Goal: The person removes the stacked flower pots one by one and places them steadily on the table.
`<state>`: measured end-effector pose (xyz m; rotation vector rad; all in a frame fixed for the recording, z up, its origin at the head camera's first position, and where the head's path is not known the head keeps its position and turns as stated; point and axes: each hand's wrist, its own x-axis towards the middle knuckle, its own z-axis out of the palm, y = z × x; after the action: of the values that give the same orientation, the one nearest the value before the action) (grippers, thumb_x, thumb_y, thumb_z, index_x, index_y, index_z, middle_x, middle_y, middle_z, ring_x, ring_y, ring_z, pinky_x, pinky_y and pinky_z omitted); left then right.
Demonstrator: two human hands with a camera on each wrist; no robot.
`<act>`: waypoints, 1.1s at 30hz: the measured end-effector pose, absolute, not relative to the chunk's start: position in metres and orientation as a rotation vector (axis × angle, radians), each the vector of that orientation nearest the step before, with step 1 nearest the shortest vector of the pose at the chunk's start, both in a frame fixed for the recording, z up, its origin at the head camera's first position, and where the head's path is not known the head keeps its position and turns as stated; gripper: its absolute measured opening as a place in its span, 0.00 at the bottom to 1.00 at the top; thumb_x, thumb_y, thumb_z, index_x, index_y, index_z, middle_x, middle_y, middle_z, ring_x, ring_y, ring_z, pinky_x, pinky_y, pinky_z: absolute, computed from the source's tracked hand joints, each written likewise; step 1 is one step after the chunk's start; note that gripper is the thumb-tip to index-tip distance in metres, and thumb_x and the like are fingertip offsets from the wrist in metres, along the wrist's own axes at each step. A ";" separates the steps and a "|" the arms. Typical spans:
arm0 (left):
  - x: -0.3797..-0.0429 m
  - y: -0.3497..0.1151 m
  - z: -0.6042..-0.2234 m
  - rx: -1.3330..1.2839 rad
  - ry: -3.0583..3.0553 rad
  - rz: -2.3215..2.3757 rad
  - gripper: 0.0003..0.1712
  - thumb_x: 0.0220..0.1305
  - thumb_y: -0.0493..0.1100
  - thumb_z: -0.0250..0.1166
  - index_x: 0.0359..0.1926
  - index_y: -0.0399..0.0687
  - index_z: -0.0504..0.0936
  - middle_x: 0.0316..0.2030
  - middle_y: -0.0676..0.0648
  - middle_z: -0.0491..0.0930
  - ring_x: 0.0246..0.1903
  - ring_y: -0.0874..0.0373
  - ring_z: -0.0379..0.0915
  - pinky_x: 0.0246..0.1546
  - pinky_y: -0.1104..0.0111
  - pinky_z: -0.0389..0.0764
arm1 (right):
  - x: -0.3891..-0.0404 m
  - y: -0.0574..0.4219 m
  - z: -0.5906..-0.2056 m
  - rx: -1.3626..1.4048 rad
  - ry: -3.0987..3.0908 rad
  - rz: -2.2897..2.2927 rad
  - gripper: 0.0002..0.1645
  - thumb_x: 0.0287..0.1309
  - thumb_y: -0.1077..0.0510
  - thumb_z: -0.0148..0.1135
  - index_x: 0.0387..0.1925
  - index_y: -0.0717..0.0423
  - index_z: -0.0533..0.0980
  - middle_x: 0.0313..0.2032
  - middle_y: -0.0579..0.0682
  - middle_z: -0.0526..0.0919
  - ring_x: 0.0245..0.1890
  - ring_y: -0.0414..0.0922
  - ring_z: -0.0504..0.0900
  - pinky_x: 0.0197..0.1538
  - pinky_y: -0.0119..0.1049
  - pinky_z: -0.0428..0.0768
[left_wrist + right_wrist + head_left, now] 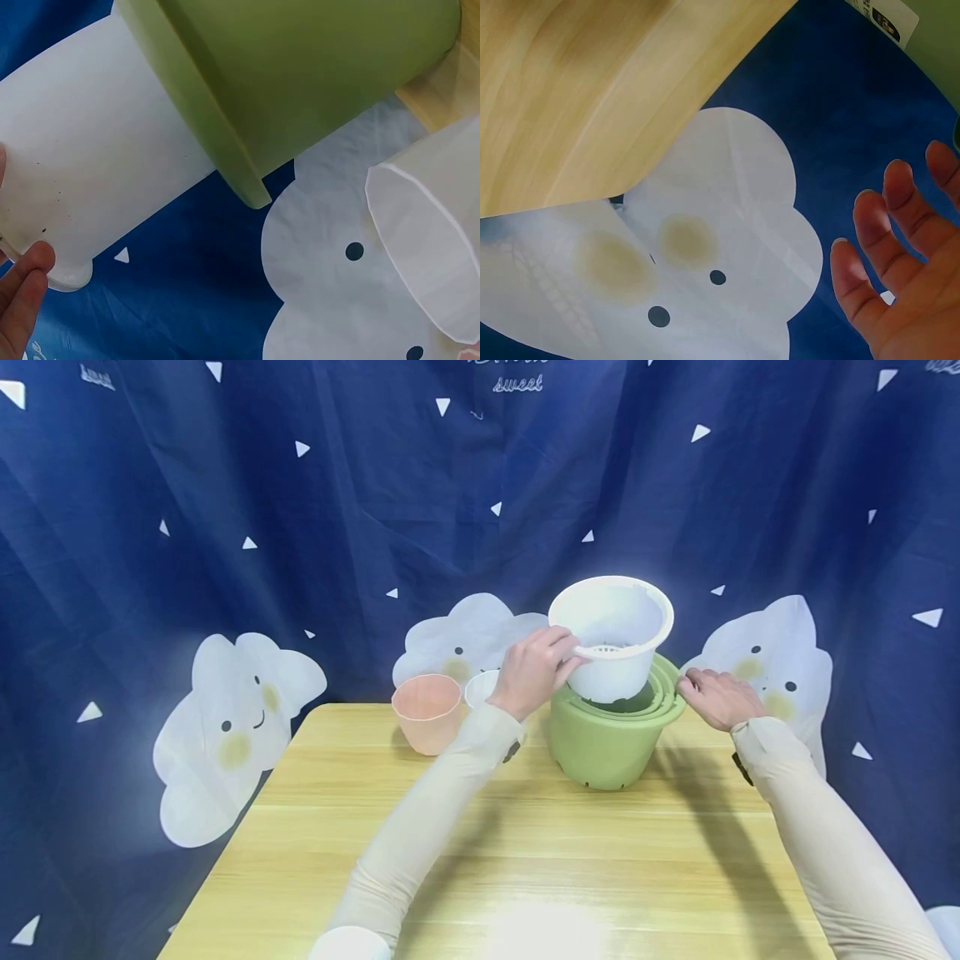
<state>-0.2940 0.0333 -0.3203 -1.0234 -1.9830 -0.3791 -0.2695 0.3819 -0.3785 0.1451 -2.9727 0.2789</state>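
Note:
A white flowerpot (618,675) with slots in its base is tilted over a nested stack of green flowerpots (606,747). Its lower part reaches inside the stack's mouth. My left hand (531,670) grips the white pot by the left side of its rim, and in the left wrist view fingertips (34,259) press on that rim. At the stack's right side, my right hand (722,697) has its fingertips right at the green rim. The right wrist view shows its fingers (874,225) loosely bent and spread, holding nothing.
A pink flowerpot (429,718) stands at the back left of the wooden table (337,827). Beside it, a small white pot (478,687) is partly hidden behind my left hand. A dark blue curtain (360,485) with cloud prints hangs behind the table.

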 end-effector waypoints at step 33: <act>-0.296 0.003 -0.308 -0.952 -1.949 -0.403 0.10 0.68 0.51 0.70 0.43 0.52 0.89 0.44 0.53 0.88 0.47 0.56 0.85 0.50 0.67 0.86 | -0.270 0.384 -0.379 0.162 -2.969 0.284 0.32 0.74 0.41 0.29 0.50 0.55 0.75 0.51 0.62 0.83 0.48 0.64 0.83 0.39 0.60 0.79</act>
<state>-0.2965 0.0029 -0.3081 -0.9520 -1.9489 -0.4033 -0.2698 0.3840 -0.3793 0.1617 -2.9686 0.2839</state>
